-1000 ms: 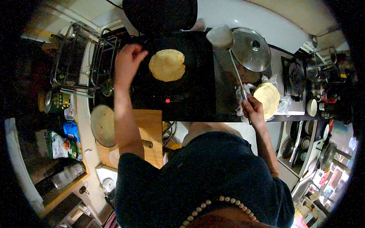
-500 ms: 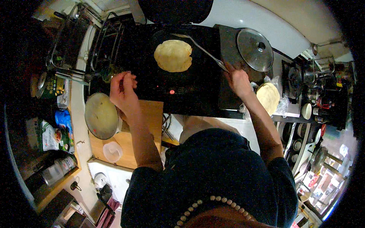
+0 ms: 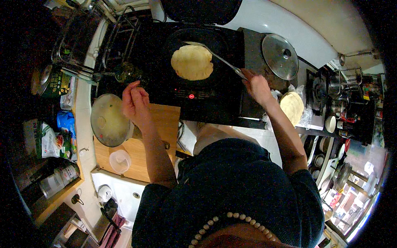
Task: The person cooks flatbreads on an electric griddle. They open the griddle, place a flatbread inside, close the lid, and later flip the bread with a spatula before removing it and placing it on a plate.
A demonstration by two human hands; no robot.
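Note:
A pale round flatbread (image 3: 192, 63) lies on the black electric griddle (image 3: 219, 82). My right hand (image 3: 258, 89) is closed round the handle of a long metal spatula (image 3: 225, 63), whose flat end reaches the flatbread's far edge. Whether the blade has slipped underneath, I cannot tell. To the left, my left hand (image 3: 135, 100) hovers above the counter beside a round glass-lidded dish (image 3: 111, 120); its fingers are loosely bent, and nothing shows in them. Another pale flatbread (image 3: 292, 108) rests on crumpled clear plastic next to my right forearm.
The griddle's raised lid (image 3: 200, 9) stands at the back. A glass lid (image 3: 280, 57) lies at the right, near a gas burner (image 3: 317, 89). On the wooden board (image 3: 163, 120) at the left sits a clear plastic container (image 3: 120, 161). Wire racks (image 3: 120, 39) stand far left.
My left hand has shifted slightly, one finger now lifted from the others. The spatula's end has come down to the flatbread's far edge. The whole view has tilted a little.

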